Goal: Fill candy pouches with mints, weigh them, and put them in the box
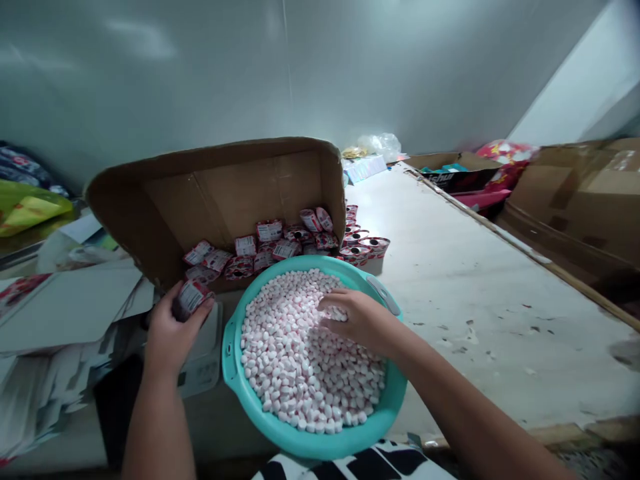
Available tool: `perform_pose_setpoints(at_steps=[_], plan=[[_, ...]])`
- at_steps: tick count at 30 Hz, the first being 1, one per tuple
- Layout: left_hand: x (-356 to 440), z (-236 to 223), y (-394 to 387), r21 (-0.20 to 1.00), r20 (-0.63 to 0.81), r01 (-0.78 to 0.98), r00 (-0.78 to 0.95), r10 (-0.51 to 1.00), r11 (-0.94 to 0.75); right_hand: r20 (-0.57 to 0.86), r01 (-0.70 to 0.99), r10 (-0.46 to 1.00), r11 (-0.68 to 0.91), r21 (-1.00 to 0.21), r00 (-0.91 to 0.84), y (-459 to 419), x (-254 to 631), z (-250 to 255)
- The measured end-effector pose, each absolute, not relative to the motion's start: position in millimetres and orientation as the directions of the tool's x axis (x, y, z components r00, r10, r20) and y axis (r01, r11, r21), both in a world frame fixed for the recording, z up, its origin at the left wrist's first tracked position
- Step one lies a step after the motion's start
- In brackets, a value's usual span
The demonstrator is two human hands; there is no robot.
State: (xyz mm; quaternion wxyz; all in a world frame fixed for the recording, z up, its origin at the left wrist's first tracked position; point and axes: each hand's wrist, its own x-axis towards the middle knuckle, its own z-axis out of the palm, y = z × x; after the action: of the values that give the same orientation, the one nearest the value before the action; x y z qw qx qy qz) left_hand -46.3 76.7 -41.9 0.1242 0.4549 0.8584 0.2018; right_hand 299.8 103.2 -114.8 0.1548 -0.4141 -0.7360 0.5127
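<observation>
My left hand [173, 330] is closed around a small red-and-white printed packet [191, 298], its label side facing up, just in front of the cardboard box. My right hand [357, 317] rests on the heap of small white tablet-like candies [295, 360], its thumb and fingers curled about several pieces; its farther fingers are partly hidden. The candies fill a round turquoise basin [235, 360] with a grey-marked handle. Behind the basin, a cardboard box [235, 180] lies with its opening toward me, and many similar packets [270, 231] are piled in it.
More packets [376, 247] stand in a row right of the box. A white scale [203, 373] sits under my left hand, with stacked papers [40, 387] at the left. At the right, beyond the white tabletop [465, 280], are cardboard boxes [590, 193].
</observation>
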Motion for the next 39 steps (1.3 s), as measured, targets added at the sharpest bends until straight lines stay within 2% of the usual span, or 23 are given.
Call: perform_pose_setpoints(at_steps=[2,4,9,13,17,20,23,26,28,30,36,39], plan=[[-32,-37,85,0.569,-0.084,0.686,-0.5,0.862,0.454,-0.217,0.456,0.754,0.12,-0.882,-0.62,104,299,-116],[-20,-37,94,0.623,-0.141,0.662,-0.429,0.892,0.417,-0.238,0.465,0.738,0.116,-0.877,-0.632,104,299,-116],[9,-40,109,0.648,-0.217,0.666,-0.303,0.928,0.369,-0.258,0.487,0.707,0.139,-0.862,-0.658,105,299,-115],[31,-29,115,0.735,-0.274,0.577,-0.226,0.935,0.355,-0.256,0.486,0.717,0.13,-0.864,-0.648,104,300,-113],[24,-11,114,0.771,-0.325,0.475,-0.281,0.903,0.425,-0.267,0.486,0.728,0.103,-0.868,-0.631,103,300,-114],[-16,-7,104,0.724,-0.226,0.485,-0.504,0.833,0.49,-0.263,0.482,0.72,0.112,-0.869,-0.642,102,301,-115],[-66,-10,83,0.601,-0.209,0.471,-0.688,0.695,0.646,-0.255,0.469,0.708,0.121,-0.875,-0.658,103,300,-119],[-102,-16,59,0.448,-0.243,0.487,-0.741,0.627,0.75,-0.252,0.456,0.693,0.123,-0.882,-0.675,105,299,-122],[-111,-20,48,0.314,-0.196,0.581,-0.734,0.65,0.751,-0.272,0.463,0.681,0.112,-0.879,-0.68,107,298,-123],[-111,-26,42,0.232,-0.122,0.674,-0.695,0.709,0.701,-0.296,0.477,0.67,0.099,-0.873,-0.68,108,297,-123],[-96,-46,41,0.323,-0.065,0.693,-0.663,0.745,0.645,-0.322,0.499,0.664,0.089,-0.862,-0.675,109,297,-121],[-91,-45,38,0.447,-0.049,0.672,-0.641,0.766,0.59,-0.335,0.499,0.657,0.073,-0.864,-0.676,109,298,-124]])
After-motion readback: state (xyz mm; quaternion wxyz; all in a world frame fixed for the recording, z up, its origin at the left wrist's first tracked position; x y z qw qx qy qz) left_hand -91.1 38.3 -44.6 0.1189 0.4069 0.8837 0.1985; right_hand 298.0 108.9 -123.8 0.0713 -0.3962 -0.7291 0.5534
